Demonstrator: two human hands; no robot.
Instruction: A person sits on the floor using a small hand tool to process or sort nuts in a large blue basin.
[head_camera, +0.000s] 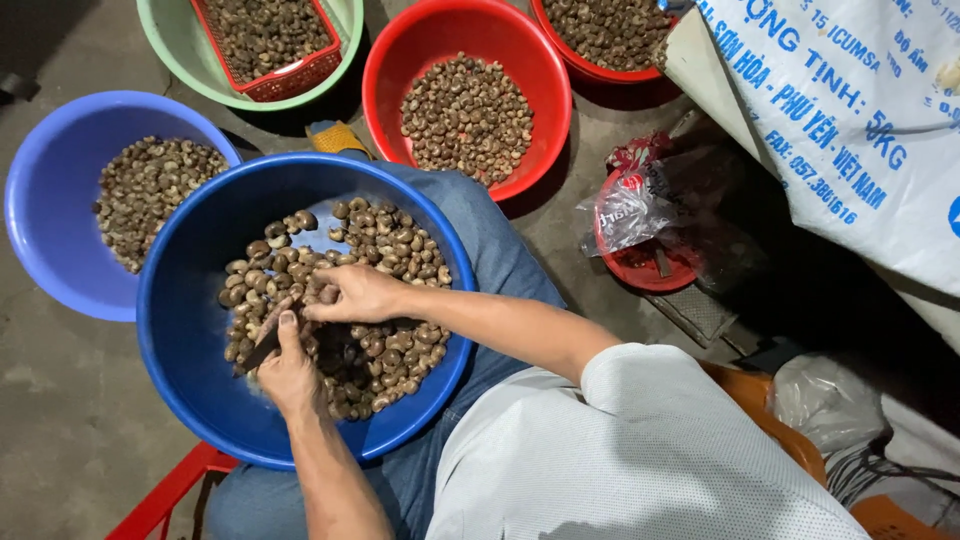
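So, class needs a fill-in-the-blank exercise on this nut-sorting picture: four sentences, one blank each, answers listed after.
1. The dark blue basin rests on the person's ____.
2. The left hand holds a small ____ over the nuts.
3. The basin beyond the knee, holding a pile of nuts, is coloured ____.
4. The green basin holds a red ____ full of nuts.

Missing words: lap; knife; red; basket

Dark blue basin (190, 330) resting on my lap, partly filled with brown, curved cashew nuts (385, 245). My left hand (290, 375) grips a small dark knife (262, 350); my right hand (355, 293) pinches one nut above the heap.
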